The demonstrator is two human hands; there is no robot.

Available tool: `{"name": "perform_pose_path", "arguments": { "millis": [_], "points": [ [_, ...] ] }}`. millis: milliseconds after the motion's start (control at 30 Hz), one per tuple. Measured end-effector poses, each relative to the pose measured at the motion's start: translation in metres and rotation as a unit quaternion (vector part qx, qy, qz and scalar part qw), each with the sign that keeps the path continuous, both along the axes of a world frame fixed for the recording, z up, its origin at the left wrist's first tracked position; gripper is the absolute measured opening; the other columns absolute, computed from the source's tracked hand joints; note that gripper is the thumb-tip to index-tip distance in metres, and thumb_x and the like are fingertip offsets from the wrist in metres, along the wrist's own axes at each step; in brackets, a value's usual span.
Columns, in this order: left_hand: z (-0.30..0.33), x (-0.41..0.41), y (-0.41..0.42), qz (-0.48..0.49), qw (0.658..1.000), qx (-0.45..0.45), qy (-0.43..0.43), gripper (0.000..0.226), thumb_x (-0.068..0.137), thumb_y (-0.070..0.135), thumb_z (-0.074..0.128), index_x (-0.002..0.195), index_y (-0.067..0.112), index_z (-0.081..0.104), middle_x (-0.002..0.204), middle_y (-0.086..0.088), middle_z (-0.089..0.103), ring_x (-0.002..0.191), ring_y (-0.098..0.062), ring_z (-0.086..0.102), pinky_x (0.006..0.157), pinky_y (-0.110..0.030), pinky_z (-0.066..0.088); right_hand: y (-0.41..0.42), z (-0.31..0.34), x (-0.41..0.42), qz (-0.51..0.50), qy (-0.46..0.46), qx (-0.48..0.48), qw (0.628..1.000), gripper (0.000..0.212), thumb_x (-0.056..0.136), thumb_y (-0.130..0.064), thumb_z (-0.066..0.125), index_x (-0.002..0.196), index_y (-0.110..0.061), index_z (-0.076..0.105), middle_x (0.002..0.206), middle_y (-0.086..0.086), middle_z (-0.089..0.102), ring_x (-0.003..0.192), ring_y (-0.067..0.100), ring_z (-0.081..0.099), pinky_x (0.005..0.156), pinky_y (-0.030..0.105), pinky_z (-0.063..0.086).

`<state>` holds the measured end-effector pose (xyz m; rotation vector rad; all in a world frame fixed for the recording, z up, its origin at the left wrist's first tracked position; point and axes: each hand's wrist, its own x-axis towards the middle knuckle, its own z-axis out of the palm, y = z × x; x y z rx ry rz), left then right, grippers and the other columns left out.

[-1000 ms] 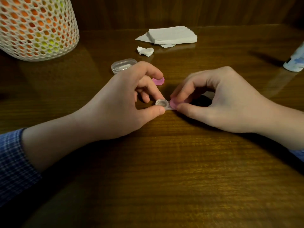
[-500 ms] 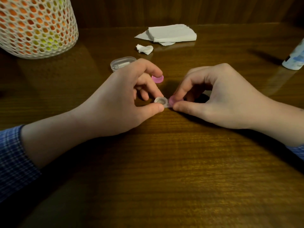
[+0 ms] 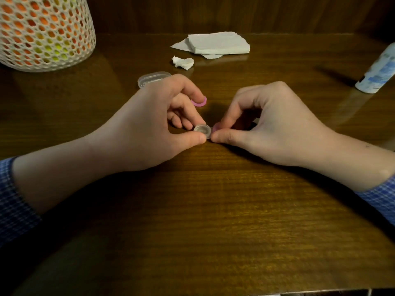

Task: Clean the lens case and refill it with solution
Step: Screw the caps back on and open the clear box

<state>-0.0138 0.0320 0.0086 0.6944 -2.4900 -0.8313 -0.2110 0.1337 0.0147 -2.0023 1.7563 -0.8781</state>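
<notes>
At the centre of the frame the lens case (image 3: 202, 130) lies flat on the desk (image 3: 213, 210), its left well uncapped and facing up. The left hand (image 3: 149, 124) pinches that well between thumb and curled fingers, probably to keep the small case from skidding. The right hand (image 3: 277, 127) curls thumb and forefinger round the pink cap (image 3: 215, 127) on the other well, a grip that suits twisting it. A second pink cap (image 3: 199, 102) rests just above the left fingers, likely set aside within reach. In the upper middle sit a napkin stack (image 3: 220, 43) and a crumpled wad (image 3: 182, 63); the solution bottle (image 3: 378, 71) stands at the right edge. The desk is dark glossy wood against a wooden panel wall, dimly lit, with a mesh lamp (image 3: 42, 33) upper left and a clear plastic box (image 3: 152, 79) behind the left hand.
</notes>
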Motion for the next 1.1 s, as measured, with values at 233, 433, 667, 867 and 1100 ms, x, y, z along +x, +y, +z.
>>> {"name": "perform_pose_path", "arguments": {
  "millis": [233, 433, 667, 867, 1100],
  "points": [
    [-0.001, 0.001, -0.001, -0.012, 1.0, 0.005, 0.01, 0.055, 0.075, 0.036, 0.079, 0.125, 0.023, 0.059, 0.093, 0.017, 0.076, 0.089, 0.0, 0.073, 0.077, -0.024, 0.061, -0.002, 0.004, -0.01, 0.052, 0.008, 0.025, 0.998, 0.003, 0.085, -0.023, 0.082, 0.086, -0.023, 0.079, 0.104, -0.012, 0.076, 0.099, 0.001, 0.071, 0.09, 0.026, 0.058],
    [-0.002, 0.001, -0.002, -0.009, 1.0, 0.014, 0.017, 0.051, 0.076, 0.03, 0.084, 0.121, 0.02, 0.061, 0.093, 0.013, 0.077, 0.089, -0.004, 0.074, 0.078, -0.03, 0.062, -0.001, 0.002, -0.008, 0.031, -0.007, 0.021, 0.999, 0.007, 0.079, -0.032, 0.082, 0.082, -0.025, 0.08, 0.092, -0.014, 0.078, 0.093, 0.0, 0.072, 0.092, 0.031, 0.059],
    [-0.002, 0.001, -0.001, -0.01, 1.0, 0.016, 0.017, 0.05, 0.077, 0.027, 0.085, 0.12, 0.02, 0.061, 0.093, 0.012, 0.077, 0.088, -0.004, 0.075, 0.078, -0.032, 0.063, -0.001, 0.003, -0.011, 0.045, -0.008, 0.023, 0.999, 0.013, 0.079, -0.034, 0.081, 0.089, -0.025, 0.08, 0.1, -0.012, 0.077, 0.094, 0.007, 0.073, 0.087, 0.034, 0.061],
    [-0.002, 0.001, -0.002, -0.01, 0.999, 0.026, 0.021, 0.05, 0.075, 0.027, 0.085, 0.119, 0.022, 0.061, 0.095, 0.013, 0.077, 0.088, -0.005, 0.075, 0.08, -0.03, 0.063, -0.001, 0.004, -0.014, 0.042, -0.021, 0.035, 0.998, 0.013, 0.077, -0.032, 0.081, 0.089, -0.026, 0.081, 0.096, -0.014, 0.079, 0.095, 0.004, 0.074, 0.09, 0.032, 0.06],
    [-0.002, 0.001, -0.003, -0.009, 0.999, 0.03, 0.02, 0.05, 0.076, 0.025, 0.086, 0.119, 0.023, 0.061, 0.095, 0.013, 0.077, 0.088, -0.006, 0.075, 0.079, -0.033, 0.064, -0.001, 0.0, -0.01, 0.026, -0.027, 0.017, 0.999, 0.016, 0.075, -0.038, 0.082, 0.084, -0.026, 0.079, 0.091, -0.013, 0.078, 0.091, 0.004, 0.073, 0.086, 0.034, 0.061]
  ]
}}
